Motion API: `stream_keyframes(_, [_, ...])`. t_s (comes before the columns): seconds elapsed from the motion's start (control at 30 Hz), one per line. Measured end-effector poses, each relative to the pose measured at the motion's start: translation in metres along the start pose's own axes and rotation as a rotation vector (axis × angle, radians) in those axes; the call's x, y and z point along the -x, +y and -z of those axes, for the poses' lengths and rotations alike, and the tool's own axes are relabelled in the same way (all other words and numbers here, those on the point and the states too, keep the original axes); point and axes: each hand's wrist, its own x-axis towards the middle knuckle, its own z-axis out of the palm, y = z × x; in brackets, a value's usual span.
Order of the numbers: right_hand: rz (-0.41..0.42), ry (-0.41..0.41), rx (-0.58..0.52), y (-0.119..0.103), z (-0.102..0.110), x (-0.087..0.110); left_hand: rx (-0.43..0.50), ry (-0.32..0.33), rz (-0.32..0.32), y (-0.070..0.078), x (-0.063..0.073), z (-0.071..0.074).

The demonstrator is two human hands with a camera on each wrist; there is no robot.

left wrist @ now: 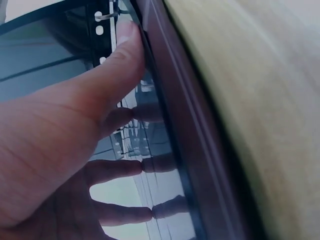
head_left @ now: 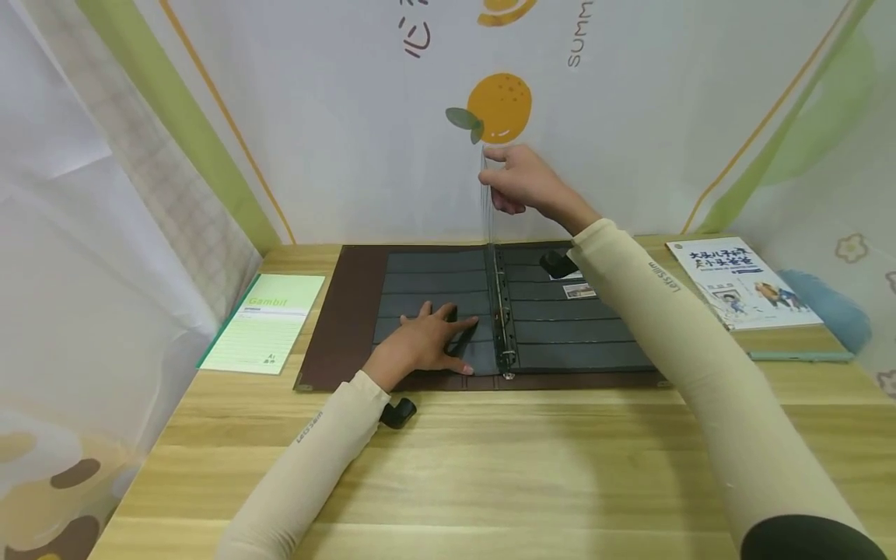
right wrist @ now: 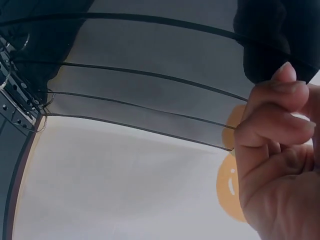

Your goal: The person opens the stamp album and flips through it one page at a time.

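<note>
While the left hand (head_left: 427, 342) is resting on the left page (head_left: 434, 280), fingers spread and gripping nothing, the binder (head_left: 343, 311) is lying open on the table (head_left: 490, 467). Its rings (head_left: 509, 358) are running up the middle, and the right page (head_left: 560, 354) is lying flat beside them, a small card (head_left: 579, 291) showing in one pocket. Above the rings, the right hand (head_left: 521, 179) is pinching the outer edge of a raised page (right wrist: 150, 87), which is standing roughly upright. Judging by that, the page turn is sitting about halfway: the binder is already lying open and the page is standing free of both sides, while laying it flat seems to be remaining. Reflections are muddling what is lying under the left fingers in the left wrist view. The right sleeve (head_left: 651, 303) is covering the right page's outer part, and a wrist camera (head_left: 558, 264) is partly hiding what looks like a second card. Edge-on in the head view, the raised page is giving no clear count of sheets. Farthest off, the backdrop (head_left: 350, 117) is losing its lettering at the top.
</note>
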Motion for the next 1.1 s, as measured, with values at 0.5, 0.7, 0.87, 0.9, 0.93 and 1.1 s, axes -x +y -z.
stream_keyframes(0.5, [0.037, -0.055, -0.068, -0.006, -0.026, -0.014, 0.183, 0.345, -0.091, -0.01, 0.02, 0.026])
stream_keyframes(0.7, [0.043, -0.05, -0.029, -0.009, -0.024, -0.011, 0.576, 0.572, -0.055, 0.015, 0.049, 0.095])
stream_keyframes(0.87, [0.041, -0.033, -0.037, -0.011, -0.023, -0.011, 0.625, 0.487, -0.01, 0.031, 0.052, 0.133])
stream_keyframes(0.9, [0.039, -0.035, -0.041, -0.011, -0.023, -0.011, 0.605, 0.471, -0.008, 0.033, 0.051, 0.137])
stream_keyframes(0.93, [0.038, -0.037, -0.044, -0.011, -0.024, -0.01, 0.586, 0.456, -0.002, 0.034, 0.05, 0.14])
stream_keyframes(1.1, [0.033, -0.021, 0.009, -0.005, -0.019, -0.006, 0.567, 0.423, 0.063, 0.032, 0.046, 0.142])
